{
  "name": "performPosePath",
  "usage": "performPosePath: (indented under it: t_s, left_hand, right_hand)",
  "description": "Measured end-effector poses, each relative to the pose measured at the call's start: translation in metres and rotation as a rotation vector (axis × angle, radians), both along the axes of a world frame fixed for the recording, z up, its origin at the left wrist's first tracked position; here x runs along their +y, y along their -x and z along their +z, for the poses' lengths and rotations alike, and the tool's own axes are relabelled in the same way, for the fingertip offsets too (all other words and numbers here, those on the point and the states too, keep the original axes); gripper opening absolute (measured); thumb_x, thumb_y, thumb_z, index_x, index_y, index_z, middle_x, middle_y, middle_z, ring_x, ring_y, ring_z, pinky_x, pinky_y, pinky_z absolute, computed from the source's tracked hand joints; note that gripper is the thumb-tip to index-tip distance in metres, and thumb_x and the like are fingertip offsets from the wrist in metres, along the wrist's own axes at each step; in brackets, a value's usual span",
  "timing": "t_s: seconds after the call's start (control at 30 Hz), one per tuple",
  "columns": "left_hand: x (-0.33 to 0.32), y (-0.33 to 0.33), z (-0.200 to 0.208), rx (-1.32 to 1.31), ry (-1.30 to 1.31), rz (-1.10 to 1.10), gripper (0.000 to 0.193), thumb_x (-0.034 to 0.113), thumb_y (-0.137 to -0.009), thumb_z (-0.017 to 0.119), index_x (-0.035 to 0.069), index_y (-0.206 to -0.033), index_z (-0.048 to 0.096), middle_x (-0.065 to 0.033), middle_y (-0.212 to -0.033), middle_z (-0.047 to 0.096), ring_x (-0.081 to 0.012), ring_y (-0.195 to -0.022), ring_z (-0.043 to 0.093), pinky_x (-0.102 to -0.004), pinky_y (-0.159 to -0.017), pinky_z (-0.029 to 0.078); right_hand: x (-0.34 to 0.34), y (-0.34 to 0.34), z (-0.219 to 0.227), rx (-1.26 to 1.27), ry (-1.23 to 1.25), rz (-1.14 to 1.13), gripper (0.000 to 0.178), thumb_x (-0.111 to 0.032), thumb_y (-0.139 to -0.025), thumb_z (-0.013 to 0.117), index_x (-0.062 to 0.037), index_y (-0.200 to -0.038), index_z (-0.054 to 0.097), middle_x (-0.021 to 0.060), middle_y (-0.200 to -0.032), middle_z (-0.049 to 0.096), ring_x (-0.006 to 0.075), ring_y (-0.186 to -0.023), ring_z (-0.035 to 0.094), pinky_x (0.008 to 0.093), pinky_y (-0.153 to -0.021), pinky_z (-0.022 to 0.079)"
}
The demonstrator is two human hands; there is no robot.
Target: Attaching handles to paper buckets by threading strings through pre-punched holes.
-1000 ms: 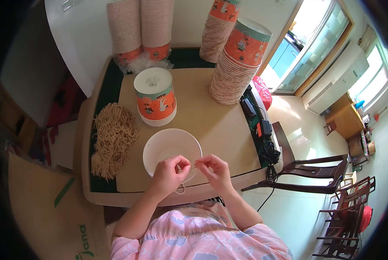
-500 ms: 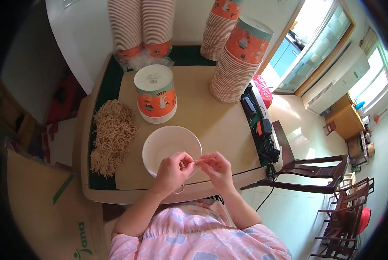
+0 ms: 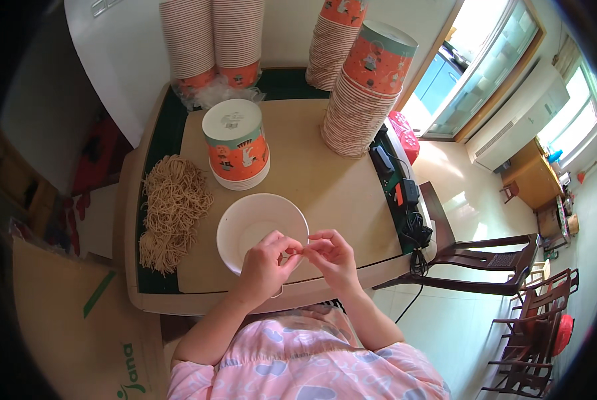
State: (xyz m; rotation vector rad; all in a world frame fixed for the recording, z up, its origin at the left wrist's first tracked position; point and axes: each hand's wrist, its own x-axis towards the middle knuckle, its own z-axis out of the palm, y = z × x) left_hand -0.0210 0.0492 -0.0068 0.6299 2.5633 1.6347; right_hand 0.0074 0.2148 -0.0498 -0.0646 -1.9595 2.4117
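My left hand [image 3: 265, 265] and my right hand [image 3: 334, 261] meet fingertip to fingertip over the near right rim of an open paper bucket [image 3: 242, 230], white inside. Both pinch a thin beige cord [image 3: 278, 292], a short loop of which hangs below my left hand. The part between my fingertips is mostly hidden. Left of the bucket lies a tangled heap of similar beige cords [image 3: 175, 217]. Behind it stand a few nested orange-and-green paper buckets [image 3: 237, 147], turned upside down.
Tall stacks of paper buckets [image 3: 362, 110] rise at the back right, and wrapped ones [image 3: 238, 40] at the back left. Black adapters and cables [image 3: 415, 230] line the table's right edge. A dark wooden chair [image 3: 488, 257] stands to the right, a cardboard box [image 3: 78, 313] at lower left.
My fingertips have drawn closer together on the cord, and its hanging loop looks shorter. The whole view has shifted slightly; the buckets and the heap stay in place.
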Motion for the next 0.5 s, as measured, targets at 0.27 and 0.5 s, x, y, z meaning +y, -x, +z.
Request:
performPosePath:
  t_s: [0.27,0.5]
  left_hand:
    - [0.0003,0.0018,0.0011,-0.023,0.056,-0.010,0.009,0.009,-0.079,0.071,0.007,-0.085,0.064,-0.0055,-0.080,0.060,-0.0180,-0.060,0.059,-0.0314,-0.057,0.049]
    - [-0.0039,0.0040,0.0040,-0.035,0.031,-0.020,0.008,0.007,-0.080,0.070,0.004,-0.083,0.063,-0.0053,-0.078,0.059,-0.0161,-0.059,0.057,-0.0290,-0.056,0.047]
  right_hand:
    - [0.0012,0.0015,-0.0012,0.025,-0.006,0.005,0.027,0.001,-0.086,0.065,-0.0012,-0.111,0.054,0.0024,-0.086,0.066,0.0062,-0.078,0.057,0.0204,-0.073,0.045]
    - [0.0027,0.0024,-0.0004,0.064,-0.168,0.026,0.027,0.003,-0.084,0.066,-0.0014,-0.108,0.055,0.0044,-0.093,0.067,0.0082,-0.081,0.060,0.0221,-0.074,0.047]
